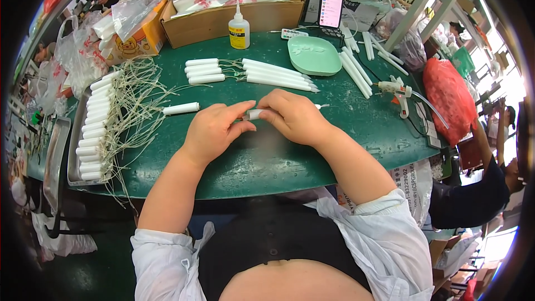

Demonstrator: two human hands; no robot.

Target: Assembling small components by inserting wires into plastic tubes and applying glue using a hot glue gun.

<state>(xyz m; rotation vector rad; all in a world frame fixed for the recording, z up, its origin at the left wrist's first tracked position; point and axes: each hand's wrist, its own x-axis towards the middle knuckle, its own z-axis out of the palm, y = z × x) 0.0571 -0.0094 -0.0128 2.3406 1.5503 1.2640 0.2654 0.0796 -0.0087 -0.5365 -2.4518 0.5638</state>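
Observation:
My right hand (295, 114) is closed around a white stick candle (254, 114), held level over the green table. Its blunt end shows between my hands, and a small white tip pokes out to the right of my right hand. My left hand (212, 128) is curled at the blunt end, thumb and forefinger bent toward it; whatever lies between them is too small to make out. Left of that hand lies a short white cylinder (181, 108). Beyond my hands rest several short cylinders (204, 71) wired to long pointed stick candles (276, 75).
A metal tray (73, 156) at the left holds several white cylinders with tangled wires (139, 97). Farther back stand a glue bottle (239, 33), a green dish (315, 66), a cardboard box (189, 30) and a phone (330, 6). A glue gun (397, 92) and a red bag (450, 100) are right.

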